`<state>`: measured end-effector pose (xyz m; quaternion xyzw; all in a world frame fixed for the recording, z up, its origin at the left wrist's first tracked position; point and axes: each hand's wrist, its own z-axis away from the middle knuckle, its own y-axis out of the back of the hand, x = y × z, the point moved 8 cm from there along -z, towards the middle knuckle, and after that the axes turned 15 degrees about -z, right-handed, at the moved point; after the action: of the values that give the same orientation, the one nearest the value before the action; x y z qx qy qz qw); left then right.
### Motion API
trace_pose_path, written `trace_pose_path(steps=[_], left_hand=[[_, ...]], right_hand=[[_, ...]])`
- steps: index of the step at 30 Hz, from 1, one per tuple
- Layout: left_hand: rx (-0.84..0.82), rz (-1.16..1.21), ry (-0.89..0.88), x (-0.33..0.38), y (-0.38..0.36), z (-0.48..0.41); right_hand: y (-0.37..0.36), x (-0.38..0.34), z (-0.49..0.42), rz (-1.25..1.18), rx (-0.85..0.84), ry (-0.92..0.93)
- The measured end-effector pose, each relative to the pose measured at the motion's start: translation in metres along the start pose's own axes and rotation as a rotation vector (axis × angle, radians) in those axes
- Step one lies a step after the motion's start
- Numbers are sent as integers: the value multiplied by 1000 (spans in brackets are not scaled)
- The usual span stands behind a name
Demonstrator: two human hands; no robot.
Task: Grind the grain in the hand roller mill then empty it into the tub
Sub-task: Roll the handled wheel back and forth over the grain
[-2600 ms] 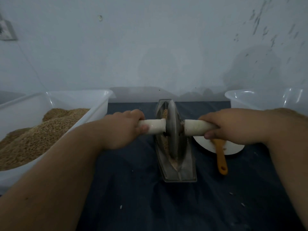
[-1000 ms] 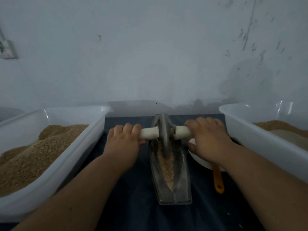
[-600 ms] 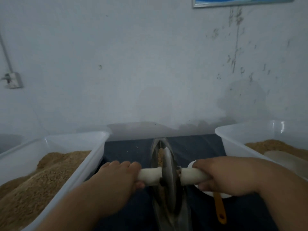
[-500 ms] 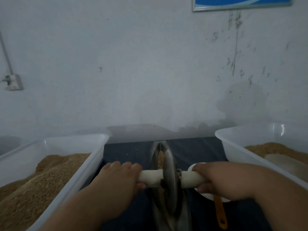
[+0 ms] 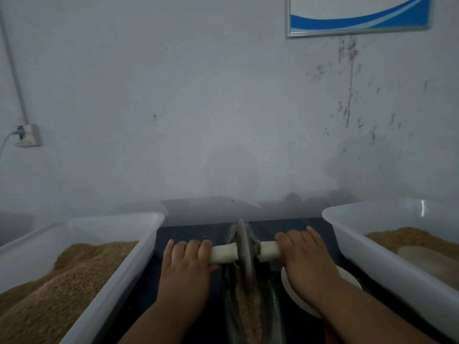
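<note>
The hand roller mill is a grey metal disc wheel [image 5: 244, 247] on a white axle handle, standing in a narrow boat-shaped metal trough [image 5: 272, 306]. The wheel stands near the trough's far end. Brown crushed grain [image 5: 244, 311] lies along the trough's bottom in front of the wheel. My left hand [image 5: 186, 264] grips the left handle [image 5: 223, 253]. My right hand [image 5: 301, 260] grips the right handle [image 5: 268, 248]. A white tub [image 5: 352, 244] with brown ground grain stands at the right. Another white tub [image 5: 131, 261] heaped with grain stands at the left.
A white dish [image 5: 347, 276] lies on the dark blue table cover [image 5: 188, 232] to the right of the trough, partly under my right forearm. The grey wall rises just behind the table, with a socket [image 5: 27, 135] at left and a framed picture [image 5: 357, 16] above.
The wheel rolled from the trough's middle to its far end, my arms stretching forward. The view tilted upward, bringing the picture into sight and hiding the orange handle.
</note>
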<state>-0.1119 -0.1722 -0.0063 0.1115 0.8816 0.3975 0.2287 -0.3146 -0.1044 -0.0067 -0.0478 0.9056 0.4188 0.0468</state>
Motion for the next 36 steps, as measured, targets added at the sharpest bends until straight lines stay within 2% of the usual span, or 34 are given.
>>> trace_pose_path(steps=[3, 5, 9, 12, 16, 20, 27, 31, 33, 36], left_hand=[[-24, -15, -47, 1, 1, 2], [-129, -58, -94, 0, -3, 5], [-208, -19, -221, -5, 3, 13], [-361, -8, -296, -8, 7, 21], [-404, 23, -340, -8, 17, 26], [-334, 46, -301, -7, 16, 19], [-130, 17, -79, -2, -11, 1], [-23, 27, -25, -2, -7, 1], [-75, 20, -41, -2, -8, 3], [-186, -18, -90, -3, -11, 7]], right_hand=[[-9, 4, 2, 48, -103, -26], [-9, 9, 8, 55, -207, -26], [11, -4, 17, -35, -408, 13], [25, -12, 24, -97, -563, -9], [30, -10, 34, -205, -769, -87], [20, -8, 27, -129, -664, -62], [-3, -1, 1, 67, -216, -7], [8, -9, 0, 13, 51, 56], [9, -10, 1, 19, 42, 61], [3, -5, 4, 48, -149, 25]])
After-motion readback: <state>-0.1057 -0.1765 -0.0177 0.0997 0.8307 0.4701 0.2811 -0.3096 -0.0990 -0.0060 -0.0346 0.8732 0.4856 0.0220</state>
